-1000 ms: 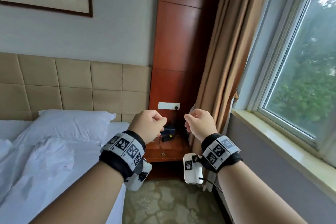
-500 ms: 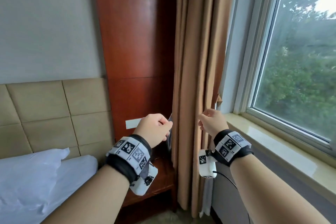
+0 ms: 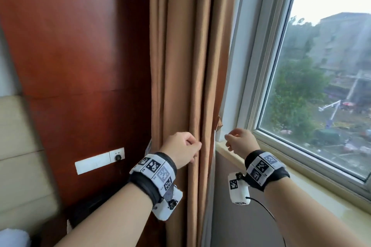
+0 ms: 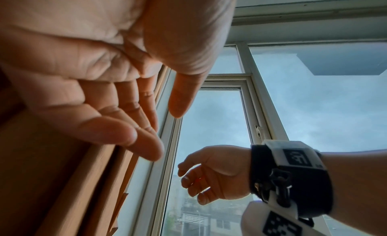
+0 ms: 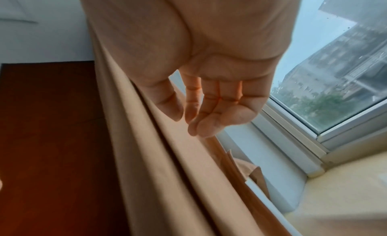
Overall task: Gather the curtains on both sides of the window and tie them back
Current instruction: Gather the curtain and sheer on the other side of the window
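Up close to the curtain (image 3: 186, 66) here, hanging in straight folds, untied. Got the left hand (image 3: 181, 149) right against a front fold, fingers (image 4: 117, 132) loose and mostly straight, gripping nothing. Right hand (image 3: 240, 142) just off the curtain's window-side edge, over the sill (image 5: 345, 181), fingers (image 5: 220, 110) gently curled, also holding nothing. So, curtain between the two hands, maybe touching the left fingertips, can't quite tell. Window (image 3: 331, 86) off to the right of both.

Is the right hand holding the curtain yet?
No, the right hand is empty, its fingers loose and closed on nothing beside the curtain.
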Available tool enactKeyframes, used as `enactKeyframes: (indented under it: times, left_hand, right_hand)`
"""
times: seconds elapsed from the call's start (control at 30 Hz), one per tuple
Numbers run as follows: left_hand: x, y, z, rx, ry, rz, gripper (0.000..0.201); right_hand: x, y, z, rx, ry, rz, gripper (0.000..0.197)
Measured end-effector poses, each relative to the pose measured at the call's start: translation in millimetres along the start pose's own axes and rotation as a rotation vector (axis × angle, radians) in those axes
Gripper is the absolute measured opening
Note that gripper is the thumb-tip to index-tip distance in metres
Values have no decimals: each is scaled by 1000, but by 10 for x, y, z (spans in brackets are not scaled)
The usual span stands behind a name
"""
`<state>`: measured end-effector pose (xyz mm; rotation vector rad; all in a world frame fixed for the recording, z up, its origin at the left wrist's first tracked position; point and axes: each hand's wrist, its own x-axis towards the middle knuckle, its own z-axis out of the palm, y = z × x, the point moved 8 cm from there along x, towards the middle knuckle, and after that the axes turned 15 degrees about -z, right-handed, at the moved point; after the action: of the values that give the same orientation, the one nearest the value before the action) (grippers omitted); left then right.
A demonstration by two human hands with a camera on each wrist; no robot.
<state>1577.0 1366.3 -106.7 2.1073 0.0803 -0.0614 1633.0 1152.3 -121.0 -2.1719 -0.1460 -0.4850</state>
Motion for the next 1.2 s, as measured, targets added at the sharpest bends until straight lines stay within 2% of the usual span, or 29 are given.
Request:
enactKeyframes:
  times: [0.2,0.27,0.37,0.47,0.53,0.67,0.73,0.77,0.83,0.9,0.97,1.0,1.07,1.13,1.2]
  left_hand:
    - [853,185,212,29,-186,112,12]
    - [1056,167,323,65,-236,134,18]
    - [1291,113,465,109,-291,152,23]
    - [1401,135,549,143,-343,186,26]
    - [1476,150,639,130,-386,187,26]
    - [1576,185,902,121,-440,155,24]
    - [1643,220,1038,132,-415,130,26]
    - [1691,230,1104,124,-393,113,27]
    - [1805,241,1199,94,-313,69,23]
    - [1946,216,1171,25,-154,4,19]
    - [2069,167,1050,-45,43,-79,28]
    - [2108,141,982,-78,132,-112,33]
    - [2179,78,905,-116,253,-160,44]
    - [2229,19,919,-113,301,-196,61]
    - [2255,-8,982,-99,288,-240,80]
  right_hand:
    - [908,94,53,-78,60,-7,10]
    - [1155,156,110,-128,77,-5,12]
    - [1447,275,275,-194,39,3,29]
    - [1626,318,465,-197,-85,-55,54]
    - [1748,376,601,-144,-187,-141,60]
    - [1927,606,662,190,-182,-239,51]
    - [1955,732,702,324,-270,-253,55]
    - [1942,775,725,311,-339,-276,59]
    - [1916,828,765,132,-492,-370,56]
    - [1911,923,821,-136,-587,-460,31]
    - [1943,998,816,-285,-564,-505,8]
    - [1956,1017,801,-364,-511,-546,3]
    - [1925,991,746,-563,-355,-653,11]
    - [1798,896,734,-604,-219,-748,14]
    - [1613,762,826,-572,-201,-848,10]
